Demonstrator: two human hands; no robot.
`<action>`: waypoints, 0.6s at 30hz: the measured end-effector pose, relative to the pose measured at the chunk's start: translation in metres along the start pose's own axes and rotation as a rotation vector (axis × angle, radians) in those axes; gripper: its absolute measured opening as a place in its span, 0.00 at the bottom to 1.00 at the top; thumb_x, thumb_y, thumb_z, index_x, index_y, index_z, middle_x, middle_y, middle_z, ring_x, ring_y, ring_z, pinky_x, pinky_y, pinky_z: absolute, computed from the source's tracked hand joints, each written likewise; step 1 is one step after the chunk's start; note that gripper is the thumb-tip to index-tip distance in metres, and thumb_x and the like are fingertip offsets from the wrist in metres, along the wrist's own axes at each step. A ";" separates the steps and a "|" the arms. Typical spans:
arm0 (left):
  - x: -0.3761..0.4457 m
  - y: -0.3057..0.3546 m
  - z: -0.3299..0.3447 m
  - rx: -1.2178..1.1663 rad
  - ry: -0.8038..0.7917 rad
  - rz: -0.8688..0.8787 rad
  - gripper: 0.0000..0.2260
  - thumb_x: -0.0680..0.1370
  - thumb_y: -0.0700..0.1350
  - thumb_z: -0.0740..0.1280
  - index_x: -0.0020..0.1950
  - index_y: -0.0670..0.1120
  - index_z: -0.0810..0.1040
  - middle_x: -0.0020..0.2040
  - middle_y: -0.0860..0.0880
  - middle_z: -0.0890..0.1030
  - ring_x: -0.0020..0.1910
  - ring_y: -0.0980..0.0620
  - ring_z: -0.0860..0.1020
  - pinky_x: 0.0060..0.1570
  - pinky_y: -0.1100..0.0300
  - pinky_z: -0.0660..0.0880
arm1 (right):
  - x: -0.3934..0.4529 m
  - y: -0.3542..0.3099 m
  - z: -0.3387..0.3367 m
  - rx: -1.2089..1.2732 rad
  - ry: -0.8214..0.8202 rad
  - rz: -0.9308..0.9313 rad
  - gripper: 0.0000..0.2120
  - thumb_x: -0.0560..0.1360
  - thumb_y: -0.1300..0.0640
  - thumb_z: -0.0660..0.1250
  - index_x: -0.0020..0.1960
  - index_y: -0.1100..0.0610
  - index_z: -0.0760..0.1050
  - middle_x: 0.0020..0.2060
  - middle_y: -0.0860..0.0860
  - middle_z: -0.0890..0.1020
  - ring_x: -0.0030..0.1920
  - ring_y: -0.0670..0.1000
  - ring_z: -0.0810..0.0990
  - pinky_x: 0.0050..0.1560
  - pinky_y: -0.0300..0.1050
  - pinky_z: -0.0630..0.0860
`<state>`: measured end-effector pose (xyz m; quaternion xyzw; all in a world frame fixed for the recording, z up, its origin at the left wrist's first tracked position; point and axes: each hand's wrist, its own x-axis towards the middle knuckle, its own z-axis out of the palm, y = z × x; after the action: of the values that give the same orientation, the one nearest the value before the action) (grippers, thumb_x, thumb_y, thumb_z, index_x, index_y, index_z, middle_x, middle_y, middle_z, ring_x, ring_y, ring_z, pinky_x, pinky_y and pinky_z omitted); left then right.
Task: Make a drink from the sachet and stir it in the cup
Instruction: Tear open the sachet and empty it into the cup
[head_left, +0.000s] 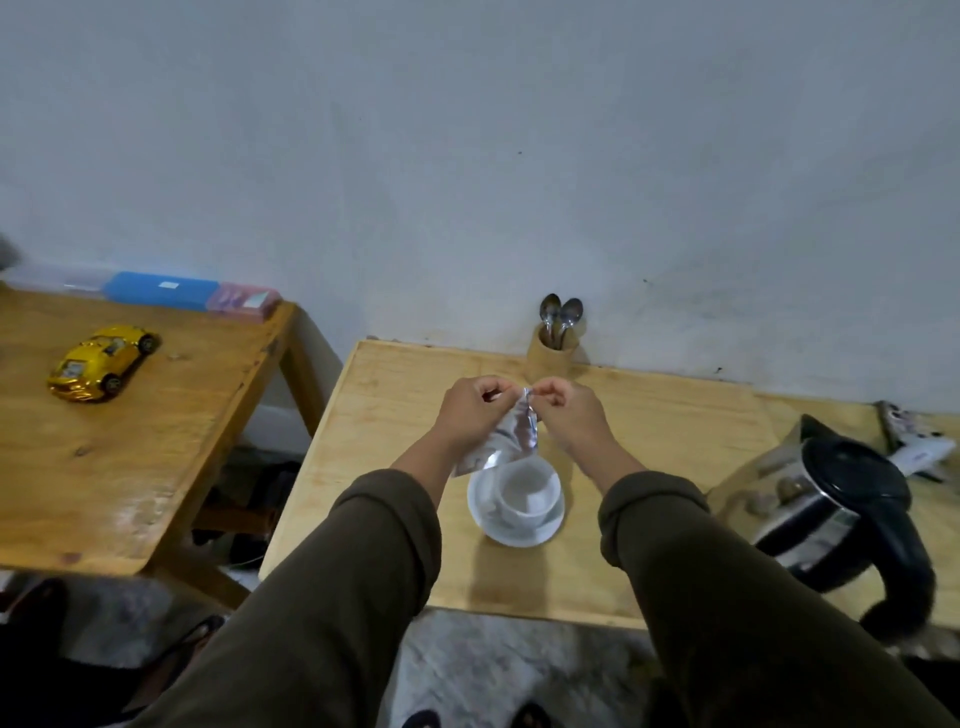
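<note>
A silver foil sachet (503, 435) hangs above the table, pinched at its top edge by both hands. My left hand (470, 410) grips the top left corner and my right hand (569, 410) grips the top right, fingers close together. The top edge looks crumpled between them. Just below the sachet stands a white cup (524, 491) on a white saucer (488, 519), on the light wooden table (395, 441). The cup's inside looks pale; I cannot tell if it holds anything.
A wooden holder with spoons (555, 343) stands at the wall behind my hands. A black and steel kettle (841, 509) sits to the right. On the left a second wooden table (156, 441) carries a yellow toy car (104, 364) and boxes.
</note>
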<state>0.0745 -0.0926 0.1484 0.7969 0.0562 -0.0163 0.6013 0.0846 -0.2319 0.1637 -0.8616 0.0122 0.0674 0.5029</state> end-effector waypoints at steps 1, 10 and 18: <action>0.001 0.002 0.001 0.003 -0.006 0.002 0.08 0.76 0.45 0.68 0.49 0.43 0.84 0.42 0.50 0.82 0.40 0.57 0.78 0.44 0.66 0.74 | 0.001 0.001 -0.003 0.027 -0.009 0.003 0.05 0.74 0.61 0.66 0.49 0.58 0.79 0.42 0.54 0.81 0.45 0.52 0.79 0.47 0.44 0.74; -0.008 0.007 0.007 -0.029 -0.011 -0.063 0.05 0.76 0.44 0.68 0.42 0.46 0.81 0.33 0.54 0.80 0.33 0.58 0.76 0.38 0.65 0.73 | -0.003 0.005 -0.009 0.103 0.004 -0.072 0.03 0.72 0.63 0.69 0.44 0.57 0.79 0.34 0.48 0.79 0.40 0.49 0.77 0.45 0.40 0.73; -0.020 0.013 0.017 -0.154 -0.007 -0.152 0.09 0.77 0.44 0.67 0.38 0.45 0.80 0.28 0.47 0.73 0.24 0.53 0.67 0.22 0.66 0.64 | -0.003 0.005 -0.011 0.058 -0.015 -0.040 0.02 0.74 0.62 0.67 0.45 0.60 0.78 0.38 0.54 0.79 0.42 0.51 0.76 0.45 0.42 0.72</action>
<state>0.0563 -0.1136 0.1584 0.7417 0.1156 -0.0606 0.6579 0.0827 -0.2438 0.1646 -0.8462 -0.0070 0.0631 0.5291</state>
